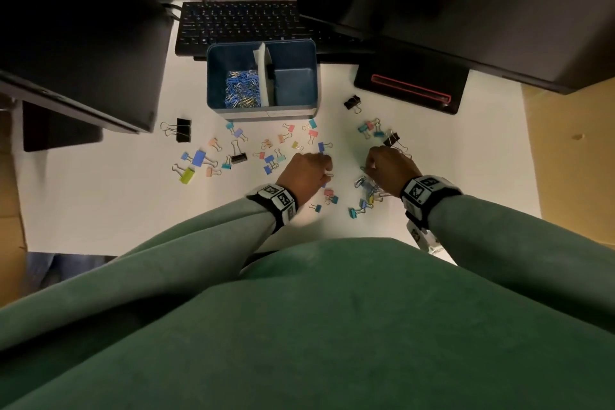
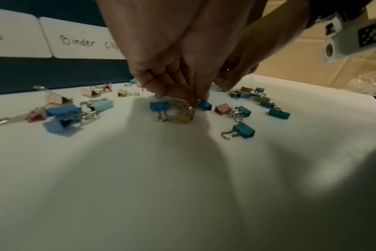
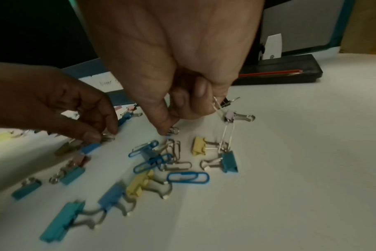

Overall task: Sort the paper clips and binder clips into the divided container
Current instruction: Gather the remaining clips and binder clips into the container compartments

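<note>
The blue divided container (image 1: 311,76) stands at the table's back; its left compartment holds paper clips (image 1: 242,88), while its right one looks empty. Coloured binder clips (image 1: 199,158) lie scattered in front. My left hand (image 1: 327,166) pinches the wire handle of a small blue binder clip (image 2: 205,105) on the table. To its right, my right hand (image 3: 170,131) holds silver paper clips (image 3: 225,132) that dangle from its curled fingers, and its thumb and forefinger pinch another silver paper clip (image 3: 174,131). Blue and silver paper clips (image 3: 188,177) lie mixed with binder clips below that hand.
A black keyboard (image 1: 239,23) lies behind the container, and a black device with a red line (image 1: 409,90) sits to its right. Dark monitors overhang both sides. Large black binder clips (image 1: 183,133) lie at the left. The container's front label (image 2: 79,42) reads "Binder clips".
</note>
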{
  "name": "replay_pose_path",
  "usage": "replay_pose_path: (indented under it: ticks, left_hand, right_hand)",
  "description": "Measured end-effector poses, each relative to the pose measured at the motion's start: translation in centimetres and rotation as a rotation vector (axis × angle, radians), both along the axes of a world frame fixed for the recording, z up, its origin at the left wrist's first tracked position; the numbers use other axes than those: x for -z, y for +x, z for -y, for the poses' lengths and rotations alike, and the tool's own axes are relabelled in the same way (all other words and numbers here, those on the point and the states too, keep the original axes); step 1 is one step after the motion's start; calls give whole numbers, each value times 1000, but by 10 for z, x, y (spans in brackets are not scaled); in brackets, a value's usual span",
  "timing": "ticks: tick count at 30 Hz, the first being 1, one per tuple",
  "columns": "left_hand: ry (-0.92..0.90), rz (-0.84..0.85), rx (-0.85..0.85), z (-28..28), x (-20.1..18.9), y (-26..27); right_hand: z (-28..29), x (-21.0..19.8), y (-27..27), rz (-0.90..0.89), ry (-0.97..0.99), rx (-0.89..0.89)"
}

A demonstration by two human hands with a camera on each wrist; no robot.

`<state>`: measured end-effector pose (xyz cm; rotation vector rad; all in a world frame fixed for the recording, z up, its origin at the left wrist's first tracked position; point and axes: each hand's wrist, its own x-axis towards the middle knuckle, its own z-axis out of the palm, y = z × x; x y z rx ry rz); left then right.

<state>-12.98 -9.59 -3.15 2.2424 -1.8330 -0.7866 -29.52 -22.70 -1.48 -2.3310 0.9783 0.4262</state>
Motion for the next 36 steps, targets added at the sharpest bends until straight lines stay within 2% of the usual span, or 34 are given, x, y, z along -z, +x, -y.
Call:
replay_pose_path:
  ticks: [3, 6, 11, 14, 18, 21, 24, 27, 30, 33, 36]
  left_hand:
    - [69, 134, 96, 10, -2, -8]
    - [81, 181, 118, 16, 0, -12]
    - [65, 111, 115, 9, -1, -8]
    - [-56, -83, -46, 2, -22, 12]
    - [-258, -287, -430, -13, -60, 74]
    - [-360, -286, -613, -23, -85, 129]
    - [-365, -176, -745, -25, -95, 180]
    - [-284, -167, -730, -21, -89, 209]
    - [-163, -140, -605, -18, -77, 214]
    - [-249, -116, -602, -21, -73, 208]
    - [-380, -80, -637, -22, -75, 181]
  right_hand:
    - [2, -11, 6, 60, 32, 68]
    - [6, -24, 14, 130, 103, 157]
    - [8, -47, 41, 270, 172, 254]
    - [2, -63, 72, 369, 200, 277]
    - [-12, -90, 130, 572, 381, 305]
    - [-23, -109, 186, 704, 514, 293]
    - [-33, -118, 245, 804, 512, 292]
    - [-40, -105, 283, 792, 432, 316]
    - [-40, -69, 286, 556, 276, 241]
    - [-33, -49, 269, 408, 216, 43]
    - [-19, -60, 246, 524, 177, 20]
